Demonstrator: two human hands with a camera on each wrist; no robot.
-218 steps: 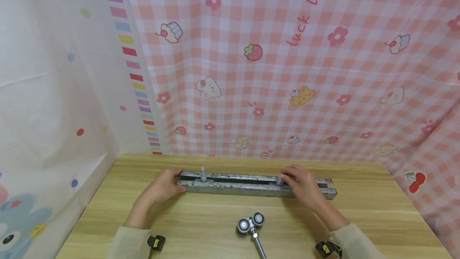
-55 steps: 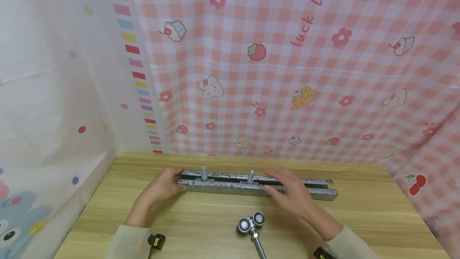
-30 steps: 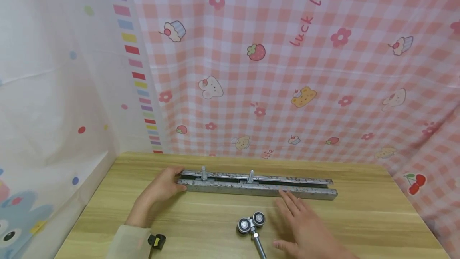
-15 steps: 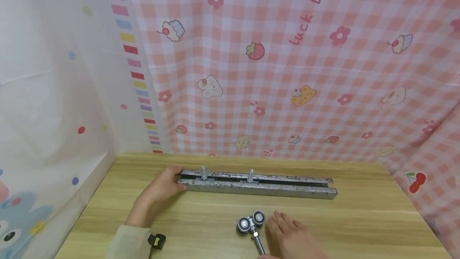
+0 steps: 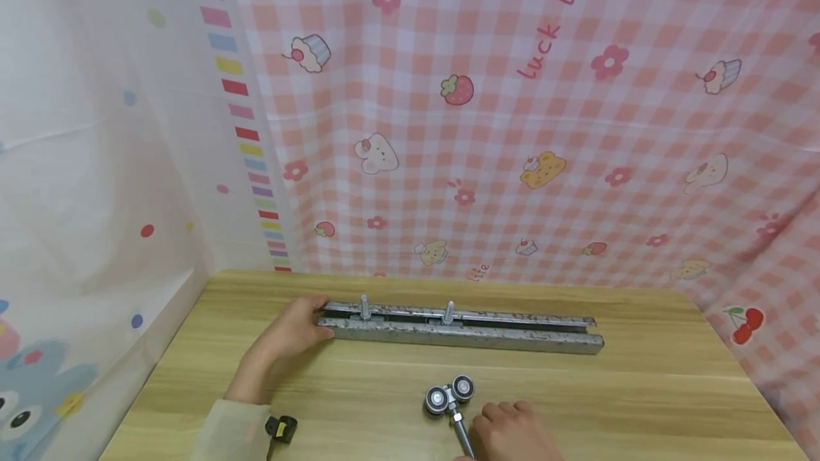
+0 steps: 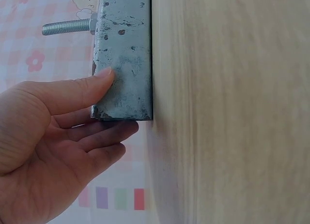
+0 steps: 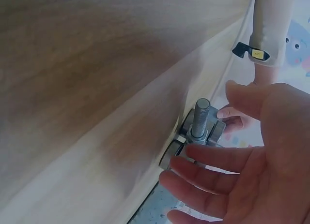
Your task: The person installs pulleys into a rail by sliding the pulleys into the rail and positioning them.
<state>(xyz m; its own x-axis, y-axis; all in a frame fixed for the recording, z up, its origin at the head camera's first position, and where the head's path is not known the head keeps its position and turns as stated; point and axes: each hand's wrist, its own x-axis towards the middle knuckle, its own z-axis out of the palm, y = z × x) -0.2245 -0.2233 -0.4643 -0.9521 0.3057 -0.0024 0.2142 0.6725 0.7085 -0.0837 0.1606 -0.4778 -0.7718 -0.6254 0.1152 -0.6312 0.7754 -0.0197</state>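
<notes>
My left hand (image 5: 291, 333) grips the left end of a grey, scuffed steel channel track (image 5: 512, 340) lying across the table. In the left wrist view its thumb presses the front face at the end. Two threaded bolts stand up from the track's slot, a left bolt (image 5: 365, 307) and a right bolt (image 5: 449, 312). Nearer me lies a roller trolley (image 5: 437, 400) with round wheels and a threaded stem. My right hand (image 5: 515, 432) is beside that stem. In the right wrist view, the fingers (image 7: 203, 190) are spread by the trolley, thumb apart from them.
The wooden table (image 5: 653, 390) ends at the back against a pink checked cloth (image 5: 410, 198). A white cloth (image 5: 128, 162) hangs at the left. A black wrist strap (image 5: 281, 430) shows by my left sleeve (image 5: 233, 432).
The right bolt has slid left along the track, where my right hand had pinched it. That hand has since let go and come down toward me beside the trolley. My left hand stays put.
</notes>
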